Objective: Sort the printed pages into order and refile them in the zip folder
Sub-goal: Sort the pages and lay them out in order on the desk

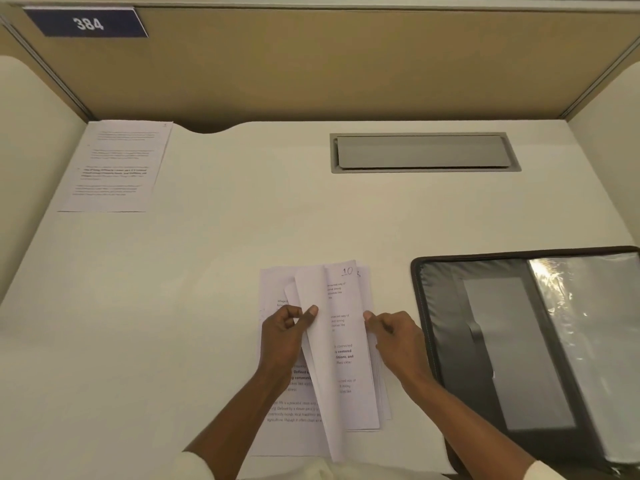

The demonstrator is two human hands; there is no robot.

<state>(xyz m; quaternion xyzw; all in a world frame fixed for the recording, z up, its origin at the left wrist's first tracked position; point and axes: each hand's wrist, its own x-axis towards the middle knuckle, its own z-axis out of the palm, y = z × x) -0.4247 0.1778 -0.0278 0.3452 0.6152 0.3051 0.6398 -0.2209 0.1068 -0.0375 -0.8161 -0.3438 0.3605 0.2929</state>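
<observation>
Paper lies in two places on the surface [207, 271]. One printed page [117, 166] sits flat in the far left corner, well apart from everything else. The stack of pages [349, 372] lies near the front edge, about the middle. Just right of the stack is the zip folder [446, 323], open and flat with its dark lining up. A clear plastic sleeve [588, 341] shines on its right half, and its right side runs out of view. A grey hatch [422, 152] is set flush into the surface farther back, right of centre.

The left grip [287, 334], a bare hand, pinches the lifted sheets [320, 368] between thumb and bent fingers. These sheets curl up from the left half of the stack and hide the middle of the print below. The right grip [394, 337] pinches the stack's right edge, thumb on top and fingers curled. How many sheets it holds cannot be told. The page under it bears a handwritten "10" at its top corner. The right forearm crosses the folder's near left corner. Cream sleeves [197, 465] show at the bottom.

The surface is pale and matt, with a scooped notch [211, 128] in its back edge. A tan partition [346, 74] rises behind it and carries a blue sign [86, 22] reading 384 at upper left. Pale side panels [31, 150] close in both sides.
</observation>
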